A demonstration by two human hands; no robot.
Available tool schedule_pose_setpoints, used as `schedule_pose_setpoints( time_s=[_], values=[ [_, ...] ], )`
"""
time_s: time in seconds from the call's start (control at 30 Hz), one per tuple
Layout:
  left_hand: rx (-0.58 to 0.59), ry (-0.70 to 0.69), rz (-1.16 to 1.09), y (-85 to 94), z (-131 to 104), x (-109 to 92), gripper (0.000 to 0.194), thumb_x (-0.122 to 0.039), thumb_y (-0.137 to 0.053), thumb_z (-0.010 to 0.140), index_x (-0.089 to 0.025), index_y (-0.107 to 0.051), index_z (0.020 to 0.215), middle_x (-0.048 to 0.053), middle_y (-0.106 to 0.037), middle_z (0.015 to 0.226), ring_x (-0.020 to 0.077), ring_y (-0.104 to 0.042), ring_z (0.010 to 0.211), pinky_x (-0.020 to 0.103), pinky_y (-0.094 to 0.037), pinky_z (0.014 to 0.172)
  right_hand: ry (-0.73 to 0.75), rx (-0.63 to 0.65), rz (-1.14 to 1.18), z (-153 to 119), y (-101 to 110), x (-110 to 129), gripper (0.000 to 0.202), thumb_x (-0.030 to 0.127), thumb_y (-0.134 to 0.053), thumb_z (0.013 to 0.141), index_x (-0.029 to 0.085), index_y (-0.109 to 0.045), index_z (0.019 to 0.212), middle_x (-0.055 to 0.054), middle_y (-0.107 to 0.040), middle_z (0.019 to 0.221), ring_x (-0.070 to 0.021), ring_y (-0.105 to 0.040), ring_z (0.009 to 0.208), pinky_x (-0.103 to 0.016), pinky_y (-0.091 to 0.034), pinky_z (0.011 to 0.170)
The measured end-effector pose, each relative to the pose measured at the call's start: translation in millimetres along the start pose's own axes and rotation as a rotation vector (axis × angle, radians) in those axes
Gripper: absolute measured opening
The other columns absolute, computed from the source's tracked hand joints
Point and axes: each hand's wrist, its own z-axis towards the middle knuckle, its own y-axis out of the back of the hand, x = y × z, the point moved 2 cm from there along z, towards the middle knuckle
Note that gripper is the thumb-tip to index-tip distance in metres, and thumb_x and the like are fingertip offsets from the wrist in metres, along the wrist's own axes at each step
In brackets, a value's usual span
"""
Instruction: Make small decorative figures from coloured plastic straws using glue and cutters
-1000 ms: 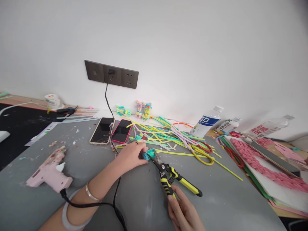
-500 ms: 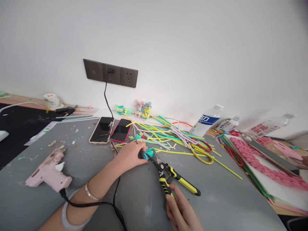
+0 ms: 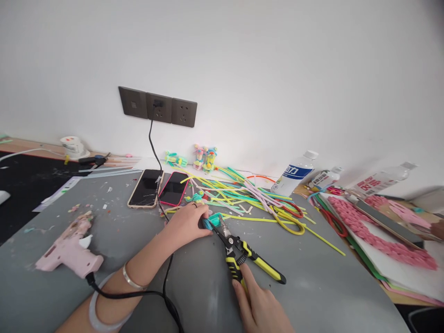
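Note:
My left hand (image 3: 187, 225) pinches a small bundle of blue and teal pipe cleaners (image 3: 213, 221) low over the grey table. My right hand (image 3: 260, 300) grips one black-and-yellow handle of wire-cutting pliers (image 3: 230, 242). Their jaws are spread apart at the bundle, one on each side of its near end as far as I can see. The other handle stands out to the right, outside my fingers. My right forefinger lies by the spring between the handles. My left fingertips partly hide the bundle.
Beyond the bundle lies a pile of loose pipe cleaners (image 3: 243, 194). Two phones (image 3: 144, 188) rest to its left, crossed by a black cord. A pink glue gun (image 3: 71, 254) lies left of my forearm. At the right are bottles (image 3: 294, 173) and pink braided yarn (image 3: 381, 236).
My right forefinger has moved up the handle towards the spring. The pliers have shifted slightly left, and my left hand keeps its pinch. The view has turned a little.

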Motion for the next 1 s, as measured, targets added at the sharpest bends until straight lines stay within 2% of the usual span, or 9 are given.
schedule_pose_setpoints(
  time_s=[0.1, 0.17, 0.3, 0.4, 0.5, 0.63, 0.83, 1.0],
  values=[
    [0.004, 0.016, 0.012, 0.4, 0.1, -0.4, 0.027, -0.031, -0.076, 0.071, -0.022, -0.052, 0.08, 0.003, -0.066, 0.09, 0.0252, -0.063, 0.089, 0.031, -0.044, 0.07, -0.053, 0.08, -0.238, 1.7, 17.7, 16.8, 0.039, 0.036, -0.032, 0.099, 0.021, -0.058, 0.124, -0.013, -0.075, 0.08, -0.0333, -0.073, 0.073, -0.029, -0.026, 0.051],
    [0.001, 0.017, 0.011, 0.5, -0.3, -0.7, 0.026, -0.031, -0.075, 0.071, -0.022, -0.052, 0.079, 0.003, -0.066, 0.09, 0.025, -0.063, 0.089, 0.031, -0.044, 0.07, -0.085, 0.116, -0.337, 1.9, 29.4, 29.3, 0.033, 0.034, -0.036, 0.098, 0.022, -0.065, 0.109, -0.014, -0.076, 0.082, -0.0353, -0.073, 0.077, -0.029, -0.023, 0.05],
    [-0.004, 0.002, -0.004, 0.3, -1.0, -0.6, 0.025, -0.03, -0.075, 0.071, -0.022, -0.052, 0.079, 0.003, -0.066, 0.091, 0.0249, -0.062, 0.089, 0.031, -0.044, 0.071, -0.067, 0.113, -0.416, 3.0, 41.7, 41.8, 0.032, 0.035, -0.043, 0.097, 0.023, -0.067, 0.08, -0.011, -0.075, 0.076, -0.0334, -0.073, 0.074, -0.029, -0.02, 0.05],
    [-0.004, 0.001, -0.007, 0.3, -1.2, 0.1, 0.025, -0.029, -0.075, 0.071, -0.022, -0.052, 0.08, 0.003, -0.067, 0.092, 0.0252, -0.062, 0.091, 0.032, -0.044, 0.072, -0.041, 0.084, -0.42, 4.8, 43.0, 40.7, 0.035, 0.034, -0.047, 0.095, 0.023, -0.066, 0.068, -0.011, -0.074, 0.071, -0.0303, -0.071, 0.068, -0.029, -0.02, 0.049],
    [-0.005, -0.003, -0.015, 0.2, -1.4, 0.6, 0.024, -0.029, -0.074, 0.071, -0.022, -0.053, 0.081, 0.003, -0.067, 0.093, 0.025, -0.062, 0.091, 0.032, -0.044, 0.072, -0.029, 0.071, -0.378, 5.8, 42.9, 38.4, 0.036, 0.035, -0.049, 0.094, 0.023, -0.064, 0.063, -0.009, -0.072, 0.064, -0.0269, -0.068, 0.061, -0.029, -0.022, 0.048],
    [0.005, 0.008, -0.031, 0.8, -1.6, 1.1, 0.024, -0.03, -0.075, 0.072, -0.022, -0.056, 0.084, 0.003, -0.068, 0.094, 0.0249, -0.062, 0.091, 0.032, -0.045, 0.073, -0.032, 0.071, -0.306, 4.8, 42.0, 35.3, 0.037, 0.037, -0.047, 0.094, 0.023, -0.062, 0.064, -0.009, -0.072, 0.066, -0.0253, -0.067, 0.061, -0.028, -0.025, 0.049],
    [0.048, 0.009, -0.155, 4.4, -2.1, 3.1, 0.036, -0.038, -0.079, 0.07, -0.023, -0.06, 0.096, 0.002, -0.067, 0.098, 0.0239, -0.062, 0.096, 0.033, -0.047, 0.08, -0.041, 0.062, -0.247, 5.2, 41.4, 24.1, 0.036, 0.042, -0.05, 0.091, 0.022, -0.06, 0.063, -0.008, -0.07, 0.066, -0.0245, -0.064, 0.062, -0.028, -0.026, 0.053],
    [0.046, 0.002, -0.233, 4.1, -1.5, 6.2, 0.034, -0.044, -0.076, 0.074, -0.022, -0.06, 0.094, 0.002, -0.066, 0.097, 0.0217, -0.062, 0.092, 0.031, -0.046, 0.078, 0.009, -0.016, -0.111, 13.9, 61.1, 25.4, 0.043, 0.049, -0.052, 0.089, 0.022, -0.049, 0.055, -0.002, -0.056, 0.053, -0.0172, -0.048, 0.049, -0.027, -0.024, 0.05]
  ],
)
